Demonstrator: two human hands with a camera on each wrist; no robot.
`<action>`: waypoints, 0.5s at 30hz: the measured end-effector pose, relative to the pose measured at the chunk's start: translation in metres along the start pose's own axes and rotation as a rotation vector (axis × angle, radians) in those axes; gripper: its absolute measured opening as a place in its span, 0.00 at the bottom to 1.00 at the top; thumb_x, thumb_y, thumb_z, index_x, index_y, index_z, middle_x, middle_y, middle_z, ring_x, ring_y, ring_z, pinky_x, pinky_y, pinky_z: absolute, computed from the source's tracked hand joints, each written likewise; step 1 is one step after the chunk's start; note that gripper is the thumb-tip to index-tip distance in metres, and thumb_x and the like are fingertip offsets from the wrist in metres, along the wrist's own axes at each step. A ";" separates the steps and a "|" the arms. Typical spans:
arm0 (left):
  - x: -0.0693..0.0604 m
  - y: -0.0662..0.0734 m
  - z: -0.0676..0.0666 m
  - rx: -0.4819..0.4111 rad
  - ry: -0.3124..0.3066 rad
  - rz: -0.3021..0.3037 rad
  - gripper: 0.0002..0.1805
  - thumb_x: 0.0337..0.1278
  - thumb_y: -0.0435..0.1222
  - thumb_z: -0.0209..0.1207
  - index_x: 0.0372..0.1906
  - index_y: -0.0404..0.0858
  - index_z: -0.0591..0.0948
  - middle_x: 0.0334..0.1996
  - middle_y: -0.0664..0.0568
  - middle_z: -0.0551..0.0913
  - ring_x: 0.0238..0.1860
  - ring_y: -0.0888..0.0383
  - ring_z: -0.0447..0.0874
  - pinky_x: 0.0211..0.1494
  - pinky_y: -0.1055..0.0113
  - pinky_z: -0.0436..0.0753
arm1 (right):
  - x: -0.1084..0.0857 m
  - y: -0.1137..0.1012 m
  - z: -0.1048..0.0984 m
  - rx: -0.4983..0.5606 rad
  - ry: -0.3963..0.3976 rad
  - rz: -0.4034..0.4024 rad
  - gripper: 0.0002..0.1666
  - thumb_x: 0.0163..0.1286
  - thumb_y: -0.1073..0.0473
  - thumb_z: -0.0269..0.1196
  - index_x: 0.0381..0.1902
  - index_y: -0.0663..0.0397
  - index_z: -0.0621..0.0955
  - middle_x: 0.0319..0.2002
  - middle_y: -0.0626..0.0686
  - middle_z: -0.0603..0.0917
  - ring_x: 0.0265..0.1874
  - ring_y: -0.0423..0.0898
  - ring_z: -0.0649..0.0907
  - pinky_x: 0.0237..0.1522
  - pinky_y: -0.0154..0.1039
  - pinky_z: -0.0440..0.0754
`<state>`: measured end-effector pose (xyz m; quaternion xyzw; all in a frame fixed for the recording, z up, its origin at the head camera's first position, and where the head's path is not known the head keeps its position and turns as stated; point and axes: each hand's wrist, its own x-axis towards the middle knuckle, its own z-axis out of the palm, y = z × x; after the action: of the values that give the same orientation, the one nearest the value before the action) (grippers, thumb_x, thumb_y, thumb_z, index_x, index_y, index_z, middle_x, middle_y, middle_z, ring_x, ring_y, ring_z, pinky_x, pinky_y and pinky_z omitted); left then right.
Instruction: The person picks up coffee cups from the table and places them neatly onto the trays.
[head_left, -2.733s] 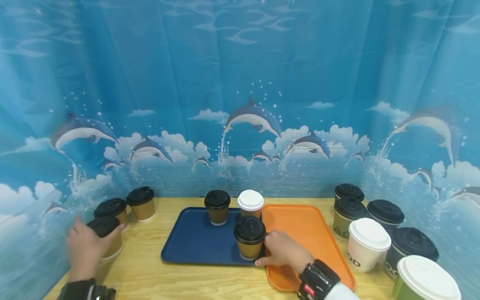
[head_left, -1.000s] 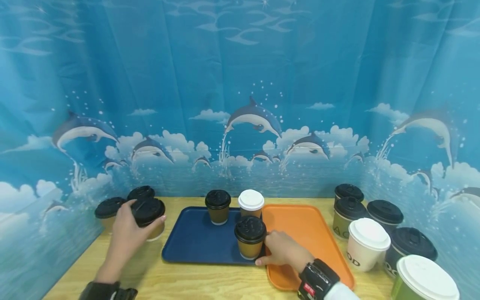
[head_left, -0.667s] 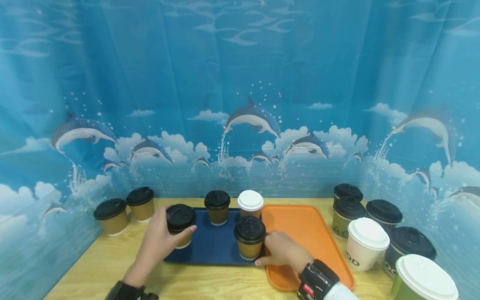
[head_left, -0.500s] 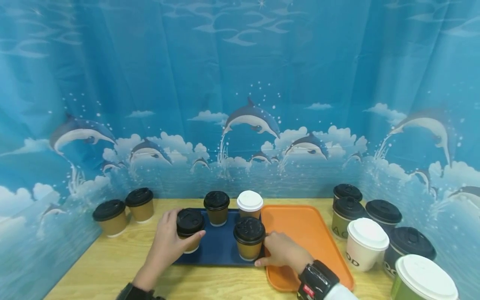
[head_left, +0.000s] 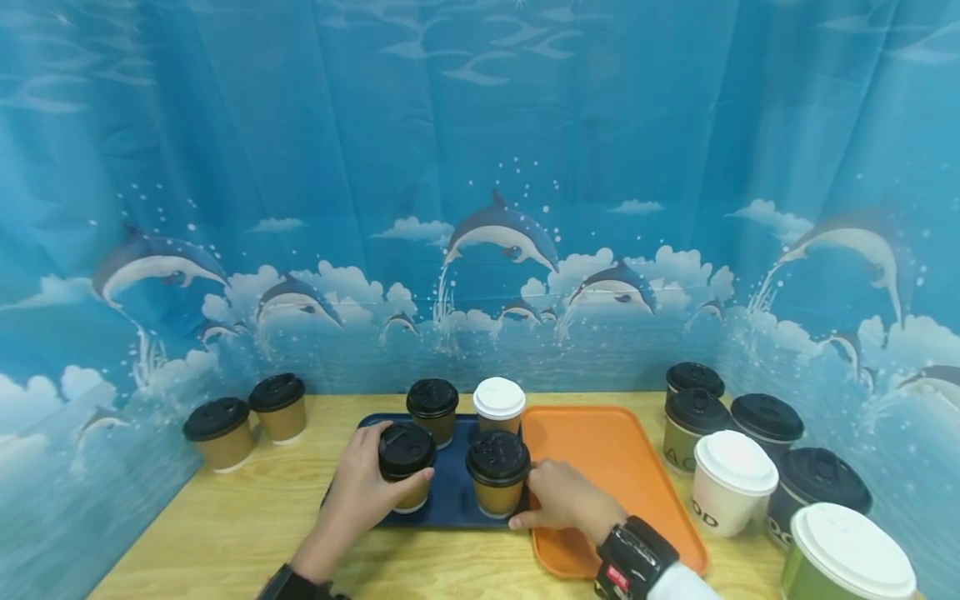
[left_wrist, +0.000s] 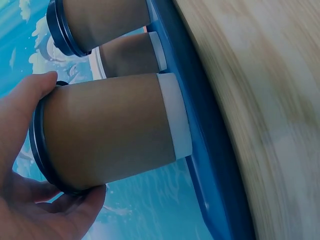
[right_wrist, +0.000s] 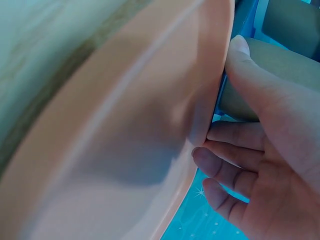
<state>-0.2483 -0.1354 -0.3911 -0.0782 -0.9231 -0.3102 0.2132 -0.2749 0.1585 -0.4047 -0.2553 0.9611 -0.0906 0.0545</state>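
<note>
As the left hand [head_left: 362,482] clamps its fingers round a cup [head_left: 407,454] over the blue tray [head_left: 450,496], settle it level. I cannot tell whether the right hand [head_left: 564,500] grips anything

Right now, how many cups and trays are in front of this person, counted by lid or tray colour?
Round paper cups with black lids: 9
Round paper cups with white lids: 3
Dark-blue rectangular tray: 1
Orange rectangular tray: 1
Total: 14
</note>
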 end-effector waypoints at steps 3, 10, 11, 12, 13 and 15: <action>0.000 0.004 0.001 0.002 -0.019 -0.008 0.53 0.43 0.63 0.74 0.68 0.33 0.72 0.60 0.37 0.75 0.59 0.39 0.78 0.57 0.41 0.80 | 0.000 0.000 -0.001 -0.006 -0.007 -0.007 0.34 0.55 0.34 0.75 0.48 0.54 0.86 0.39 0.51 0.87 0.38 0.48 0.86 0.43 0.47 0.84; 0.002 0.013 0.005 0.012 -0.062 -0.030 0.53 0.42 0.63 0.74 0.68 0.33 0.72 0.61 0.37 0.75 0.58 0.39 0.79 0.56 0.42 0.81 | 0.000 -0.001 -0.001 -0.023 -0.002 -0.017 0.34 0.55 0.34 0.75 0.47 0.55 0.86 0.39 0.51 0.87 0.38 0.48 0.86 0.43 0.47 0.84; 0.002 0.014 0.005 0.013 -0.068 -0.031 0.53 0.42 0.63 0.74 0.68 0.33 0.72 0.61 0.37 0.75 0.58 0.39 0.79 0.56 0.42 0.81 | 0.000 -0.001 -0.001 -0.021 -0.003 -0.015 0.34 0.55 0.34 0.75 0.48 0.55 0.86 0.39 0.51 0.86 0.38 0.48 0.86 0.43 0.47 0.84; 0.003 0.015 0.006 0.015 -0.073 -0.029 0.53 0.42 0.63 0.74 0.68 0.33 0.72 0.61 0.37 0.76 0.58 0.39 0.79 0.56 0.42 0.81 | 0.000 -0.001 -0.001 -0.020 -0.003 -0.014 0.34 0.55 0.34 0.75 0.48 0.55 0.86 0.39 0.51 0.86 0.38 0.48 0.86 0.43 0.47 0.84; 0.003 0.015 0.006 0.018 -0.078 -0.027 0.53 0.42 0.63 0.74 0.68 0.33 0.72 0.61 0.37 0.76 0.57 0.40 0.80 0.55 0.43 0.82 | 0.000 -0.001 -0.001 -0.017 -0.004 -0.014 0.35 0.55 0.34 0.75 0.48 0.55 0.86 0.39 0.51 0.87 0.38 0.48 0.86 0.43 0.47 0.84; 0.003 0.016 0.007 0.022 -0.082 -0.016 0.52 0.42 0.62 0.75 0.67 0.33 0.72 0.60 0.38 0.77 0.56 0.41 0.81 0.54 0.44 0.82 | 0.000 0.000 -0.001 -0.016 -0.006 -0.014 0.34 0.55 0.34 0.74 0.48 0.55 0.86 0.39 0.51 0.86 0.38 0.48 0.86 0.42 0.46 0.83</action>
<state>-0.2489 -0.1180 -0.3862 -0.0814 -0.9350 -0.2982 0.1736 -0.2749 0.1582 -0.4038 -0.2626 0.9598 -0.0825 0.0548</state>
